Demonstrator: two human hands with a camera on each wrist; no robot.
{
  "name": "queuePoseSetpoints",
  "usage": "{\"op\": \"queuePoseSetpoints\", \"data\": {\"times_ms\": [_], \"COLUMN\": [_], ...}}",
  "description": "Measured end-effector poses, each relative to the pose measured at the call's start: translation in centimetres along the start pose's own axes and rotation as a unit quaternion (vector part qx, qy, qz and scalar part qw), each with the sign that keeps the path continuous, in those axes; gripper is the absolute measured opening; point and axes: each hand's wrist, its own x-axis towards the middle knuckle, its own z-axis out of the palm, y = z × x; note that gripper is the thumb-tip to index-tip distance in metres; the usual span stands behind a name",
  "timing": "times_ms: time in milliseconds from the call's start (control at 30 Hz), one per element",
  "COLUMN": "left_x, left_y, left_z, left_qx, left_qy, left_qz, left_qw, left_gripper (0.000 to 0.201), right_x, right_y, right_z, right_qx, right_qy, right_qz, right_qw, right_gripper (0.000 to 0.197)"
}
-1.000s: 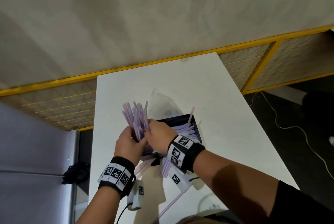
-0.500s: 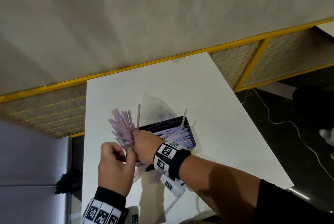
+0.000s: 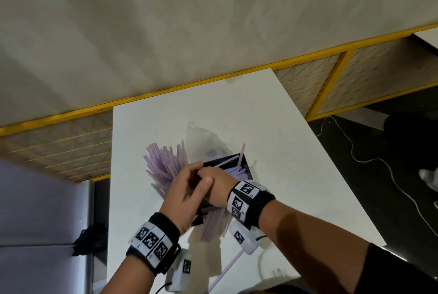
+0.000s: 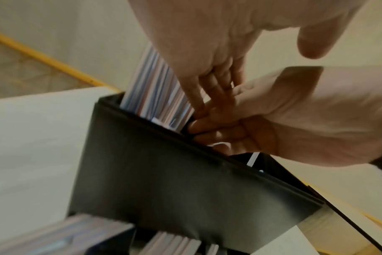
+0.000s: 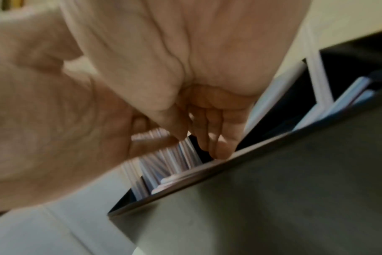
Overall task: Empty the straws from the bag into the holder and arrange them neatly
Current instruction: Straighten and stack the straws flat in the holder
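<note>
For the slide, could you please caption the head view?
Both hands, left hand and right hand, gather straws at the black holder.

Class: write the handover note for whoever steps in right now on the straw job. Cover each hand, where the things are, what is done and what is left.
Left hand: against the fanned bunch of straws at the holder's left end; whether it grips them is unclear.
Right hand: fingers curled at the holder's rim beside that bunch; any grip is hidden.
Holder: black, on the white table, with more straws lying inside.
Bag: clear, lying behind the holder, looks emptied.
Done: most straws are in the holder.
Left: loose straws in front of the holder and a single straw near the table edge; straighten the fan.
</note>
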Motion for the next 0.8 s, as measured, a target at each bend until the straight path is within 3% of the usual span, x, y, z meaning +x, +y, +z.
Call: {"op": "queuePoseSetpoints", "data": {"times_ms": [67, 133, 233, 333, 467, 600, 700, 800], "left_x": [0.7, 1.4, 2.9, 3.8, 4.4, 4.3, 3.9, 3.7], "left_y": [-0.7, -1.1, -1.6, -1.7, -1.9, -2.3, -2.7, -2.9], "left_z": [0.6, 1.4, 2.2, 2.5, 2.6, 2.0, 1.5, 1.1], "left_qx": [-0.045, -0.023, 0.098, 0.204, 0.259, 0.298, 0.297, 0.284], "left_qy": [-0.02, -0.041, -0.082, -0.119, -0.114, -0.072, -0.039, -0.017], "left_qz": [-0.043, -0.061, -0.106, -0.11, -0.094, -0.119, -0.117, -0.102], "left_qw": [0.998, 0.997, 0.986, 0.966, 0.955, 0.945, 0.947, 0.953], "left_gripper": [0.056, 0.051, 0.039, 0.035, 0.035, 0.033, 0.049, 0.051], "right_x": [0.8, 0.9, 0.6, 0.5, 0.5, 0.6, 0.8, 0.9], "right_y": [0.1, 1.2, 2.6, 2.7, 3.1, 3.5, 4.0, 4.3], "right_z": [-1.1, -1.4, -1.2, -1.1, -0.8, -0.8, -1.1, -1.1], "right_qx": [-0.047, -0.109, -0.207, -0.255, -0.275, -0.251, -0.31, -0.366], "right_qy": [-0.027, -0.036, -0.037, -0.061, -0.024, 0.01, -0.02, -0.06], "right_qz": [0.044, 0.067, 0.064, 0.053, 0.033, 0.032, 0.0, -0.048], "right_qw": [0.998, 0.991, 0.976, 0.964, 0.961, 0.967, 0.95, 0.928], "right_gripper": [0.026, 0.027, 0.023, 0.028, 0.034, 0.032, 0.028, 0.032]}}
